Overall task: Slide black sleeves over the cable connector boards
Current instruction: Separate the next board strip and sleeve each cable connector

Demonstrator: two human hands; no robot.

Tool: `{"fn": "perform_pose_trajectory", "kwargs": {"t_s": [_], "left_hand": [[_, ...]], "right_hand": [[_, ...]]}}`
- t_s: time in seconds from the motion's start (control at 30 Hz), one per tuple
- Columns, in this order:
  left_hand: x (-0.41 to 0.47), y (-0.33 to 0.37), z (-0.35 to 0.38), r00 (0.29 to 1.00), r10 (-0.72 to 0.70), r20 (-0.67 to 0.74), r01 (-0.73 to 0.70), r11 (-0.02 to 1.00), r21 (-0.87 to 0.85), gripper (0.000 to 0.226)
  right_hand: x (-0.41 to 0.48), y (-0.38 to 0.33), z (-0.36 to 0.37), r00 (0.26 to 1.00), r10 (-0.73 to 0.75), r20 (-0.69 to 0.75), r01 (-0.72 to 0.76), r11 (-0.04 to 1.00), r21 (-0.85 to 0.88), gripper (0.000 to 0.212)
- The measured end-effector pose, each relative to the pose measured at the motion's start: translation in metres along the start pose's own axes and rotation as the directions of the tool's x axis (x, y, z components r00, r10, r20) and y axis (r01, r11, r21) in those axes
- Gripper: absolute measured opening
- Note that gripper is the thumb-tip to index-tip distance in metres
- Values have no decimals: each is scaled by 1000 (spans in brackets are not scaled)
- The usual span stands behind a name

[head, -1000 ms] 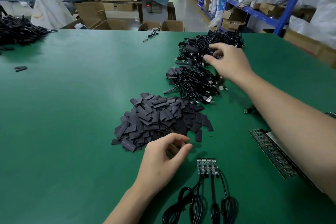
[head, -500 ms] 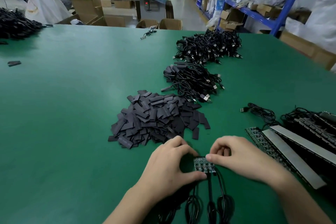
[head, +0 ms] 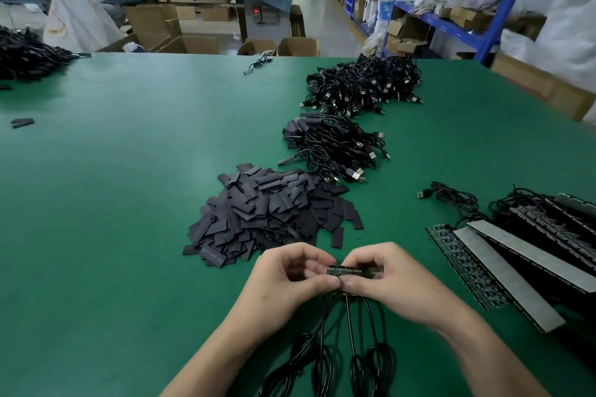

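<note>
You held one strip of connector boards (head: 348,270) just above the green tabletop (head: 129,203), your left hand (head: 287,280) and right hand (head: 387,284) each with fingers pinched closed on it. Four black cables (head: 348,325) hung from it. One heap of black sleeves (head: 267,213) lay just beyond, and two piles of cables (head: 335,145) farther back.

Two hands, the left hand (head: 283,284) and the right hand (head: 390,284), were over the green table (head: 129,203). One heap of black sleeves (head: 267,213) lay there, with two piles of cables (head: 364,80) behind it. About four cables (head: 348,316) hung from one strip of boards (head: 346,270).
</note>
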State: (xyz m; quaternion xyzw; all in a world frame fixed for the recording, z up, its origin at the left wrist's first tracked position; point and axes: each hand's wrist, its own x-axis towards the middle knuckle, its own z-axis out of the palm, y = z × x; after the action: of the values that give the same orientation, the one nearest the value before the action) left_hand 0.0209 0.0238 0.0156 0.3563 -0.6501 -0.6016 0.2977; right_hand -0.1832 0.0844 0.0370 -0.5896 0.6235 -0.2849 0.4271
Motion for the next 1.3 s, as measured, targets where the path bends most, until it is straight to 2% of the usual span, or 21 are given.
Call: {"fn": "perform_pose_trajectory", "kwargs": {"t_s": [0.1,0.27,0.53,1.13,1.3], "left_hand": [[0,0,3,999,-23,-47,25,999,42,15],[2,2,0,998,-51,28,54,992,-117,14],[1,5,-2,993,-106,54,114,976,-186,9],[0,8,-3,986,-152,71,163,970,-181,10],[1,4,-4,981,-175,82,189,959,-210,21]], "right_hand": [[-1,8,5,998,-12,-61,13,1000,16,11],[-2,10,7,995,-92,-44,96,993,75,6],[0,14,10,990,-133,-36,136,985,101,11],[3,21,15,991,-134,-21,135,972,192,12],[4,15,14,988,-153,6,145,950,275,6]]}}
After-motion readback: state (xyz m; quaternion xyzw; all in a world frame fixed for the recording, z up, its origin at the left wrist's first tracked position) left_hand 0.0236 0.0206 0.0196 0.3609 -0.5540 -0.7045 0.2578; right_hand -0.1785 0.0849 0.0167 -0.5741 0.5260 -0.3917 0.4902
